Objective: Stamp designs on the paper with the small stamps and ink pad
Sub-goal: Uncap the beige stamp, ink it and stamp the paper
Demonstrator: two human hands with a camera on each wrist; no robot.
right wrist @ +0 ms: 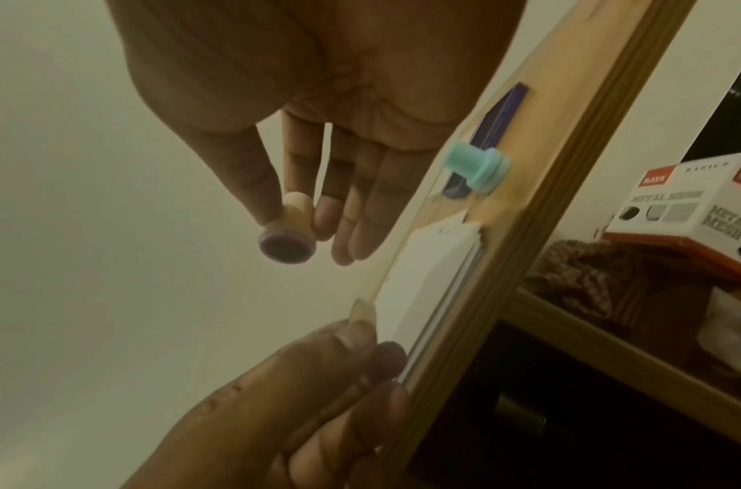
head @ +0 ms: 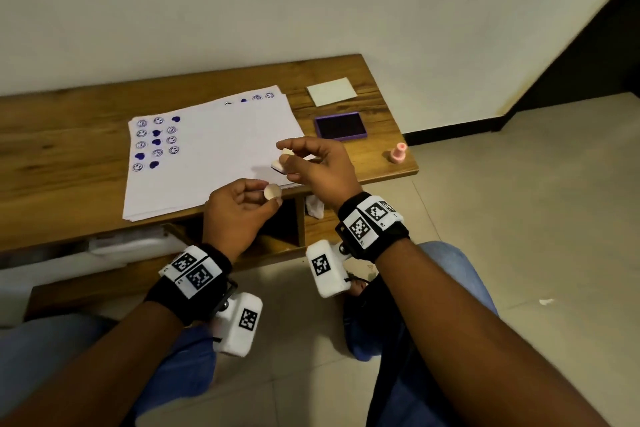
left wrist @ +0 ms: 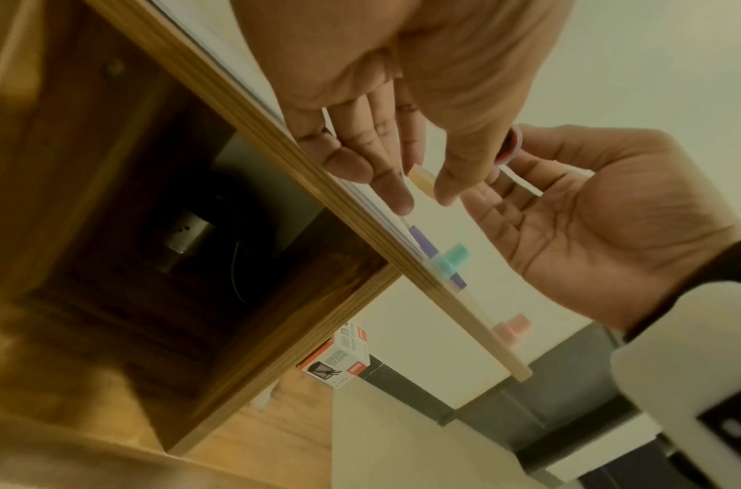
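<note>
My right hand [head: 286, 170] pinches a small cream stamp [head: 279, 163] between thumb and forefinger above the near right corner of the paper stack [head: 214, 156]. In the right wrist view the stamp [right wrist: 286, 233] shows a round purple inked face. My left hand [head: 267, 199] pinches a round cream cap [head: 272, 191] just below it, at the desk's front edge; the cap [left wrist: 422, 180] sits between thumb and fingertips. The top sheet carries purple smileys and hearts [head: 156, 142] at its left. The purple ink pad [head: 341, 126] lies open to the right.
A pink stamp [head: 397, 152] stands near the wooden desk's [head: 62, 135] right front corner. A teal stamp [right wrist: 477, 168] stands by the ink pad, hidden behind my right hand in the head view. A white card [head: 331, 91] lies behind the pad. Shelves open under the desk.
</note>
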